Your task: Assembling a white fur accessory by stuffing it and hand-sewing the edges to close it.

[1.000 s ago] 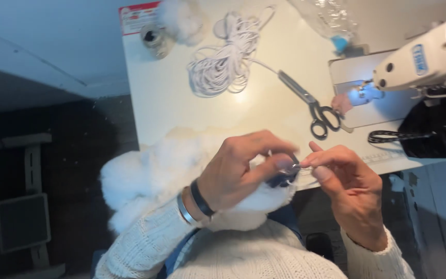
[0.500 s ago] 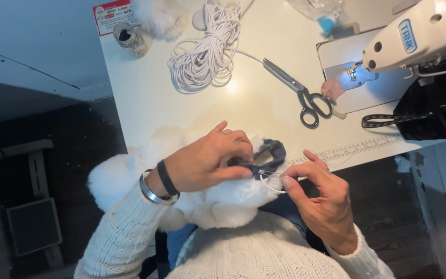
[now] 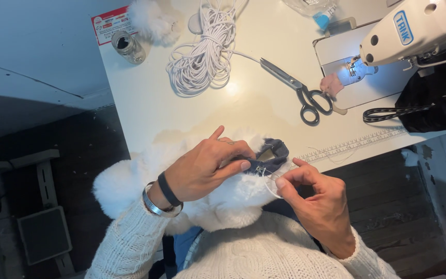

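Note:
A white fluffy fur piece [image 3: 130, 178] lies in my lap at the table's front edge. A small dark blue-grey fabric piece [image 3: 272, 155] sits on top of it. My left hand [image 3: 202, 168], with a black band and a silver bangle on the wrist, presses on the fur and pinches the dark fabric between thumb and fingers. My right hand [image 3: 318, 204] is just right of it, fingertips pinched on something thin at the fabric's edge; a thin clear strip [image 3: 274, 188] curls under them. I cannot tell what the pinched thing is.
On the white table [image 3: 145, 103]: black-handled scissors [image 3: 298, 90], a coil of white cord [image 3: 205, 59], a small glass jar [image 3: 127, 46], a white fur tuft [image 3: 150, 20]. A white sewing machine [image 3: 414, 31] and a black bag [image 3: 440, 98] stand at the right. A ruler strip [image 3: 357, 144] runs along the front edge.
My view has shifted a little, so the table sits higher in the frame. My left hand has spread flatter over the fur and fabric; my right hand stays pinched beside it.

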